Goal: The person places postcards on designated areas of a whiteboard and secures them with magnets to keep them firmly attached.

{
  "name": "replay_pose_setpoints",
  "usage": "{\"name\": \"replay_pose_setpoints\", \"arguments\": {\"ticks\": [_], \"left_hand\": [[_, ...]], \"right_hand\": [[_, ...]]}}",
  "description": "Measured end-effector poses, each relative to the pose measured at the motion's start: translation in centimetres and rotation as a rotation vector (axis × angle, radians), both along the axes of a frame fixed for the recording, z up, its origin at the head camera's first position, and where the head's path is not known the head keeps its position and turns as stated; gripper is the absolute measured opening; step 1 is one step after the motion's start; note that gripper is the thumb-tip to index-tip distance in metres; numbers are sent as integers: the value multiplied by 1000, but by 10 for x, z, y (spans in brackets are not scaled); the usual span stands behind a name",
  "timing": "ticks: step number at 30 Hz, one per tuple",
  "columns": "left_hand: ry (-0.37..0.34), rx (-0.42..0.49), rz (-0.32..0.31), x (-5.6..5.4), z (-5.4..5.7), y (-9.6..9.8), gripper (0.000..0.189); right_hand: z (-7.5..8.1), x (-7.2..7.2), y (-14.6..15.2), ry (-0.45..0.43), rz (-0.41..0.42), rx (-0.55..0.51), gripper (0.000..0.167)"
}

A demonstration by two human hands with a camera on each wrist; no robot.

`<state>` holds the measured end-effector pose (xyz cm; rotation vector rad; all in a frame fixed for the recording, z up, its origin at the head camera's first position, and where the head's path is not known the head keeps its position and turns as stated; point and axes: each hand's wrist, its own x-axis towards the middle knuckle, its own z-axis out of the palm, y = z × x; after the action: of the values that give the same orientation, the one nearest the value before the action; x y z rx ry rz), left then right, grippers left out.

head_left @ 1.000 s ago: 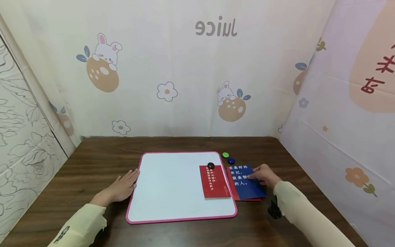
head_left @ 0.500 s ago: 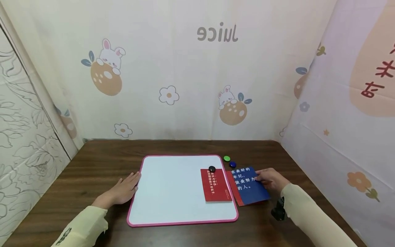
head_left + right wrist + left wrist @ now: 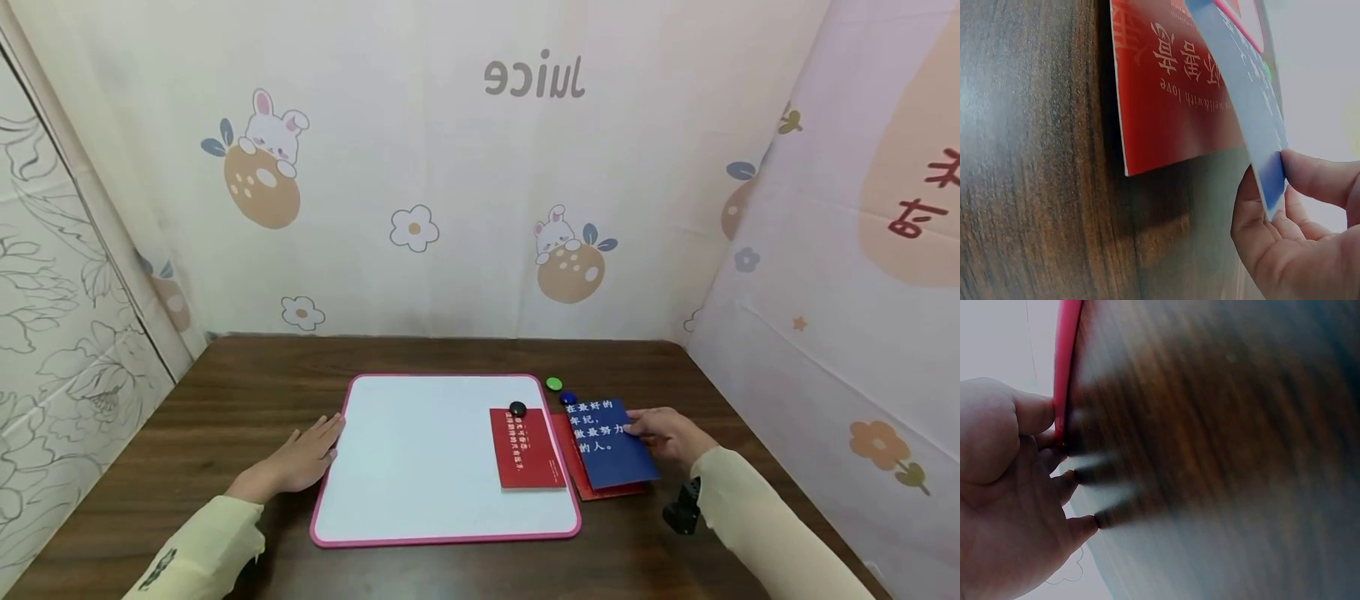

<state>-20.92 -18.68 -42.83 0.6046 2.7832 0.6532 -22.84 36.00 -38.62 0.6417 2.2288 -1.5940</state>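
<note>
My right hand (image 3: pixel 671 437) pinches the right edge of a blue card (image 3: pixel 617 463) with white Chinese writing, thumb on top and fingers beneath. In the right wrist view, the blue card (image 3: pixel 1269 178) is tilted up above a red card (image 3: pixel 1172 134) lying on the table. My left hand (image 3: pixel 300 458) rests at the left edge of a pink-rimmed whiteboard (image 3: pixel 412 467), fingers extended and touching the rim. Another red card (image 3: pixel 531 458) lies on the board's right side, with a black round magnet (image 3: pixel 517 409) at its top edge.
Beyond the cards, a green round magnet (image 3: pixel 554 384) and a blue round magnet (image 3: pixel 568 398) lie on the brown wooden table (image 3: pixel 255 392). A patterned curtain (image 3: pixel 420 150) hangs behind the table, with another on the right side.
My right hand has taken the blue card by its right edge, shifted it slightly right and raised it off the red one. The left hand stays at the board's edge.
</note>
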Motion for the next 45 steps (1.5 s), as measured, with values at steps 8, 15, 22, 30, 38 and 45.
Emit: {"name": "replay_pose_setpoints", "arguments": {"ticks": [8, 15, 22, 30, 38, 45], "left_hand": [[7, -14, 1, -1, 2, 0, 54], [30, -26, -20, -1, 1, 0, 52], [26, -20, -16, -2, 0, 0, 52], [21, -17, -16, -1, 0, -1, 52], [24, -17, -12, -1, 0, -1, 52], [17, -10, -8, -1, -1, -1, 53]], "right_hand": [[-2, -1, -6, 12, -1, -51, 59], [-2, -4, -18, 18, -4, -121, 58], [-1, -5, -33, 34, 4, -161, 57], [2, -8, -55, 30, 1, -164, 55], [-3, -15, -78, 52, -8, -172, 50], [-5, -18, -95, 75, 15, -161, 50]]}}
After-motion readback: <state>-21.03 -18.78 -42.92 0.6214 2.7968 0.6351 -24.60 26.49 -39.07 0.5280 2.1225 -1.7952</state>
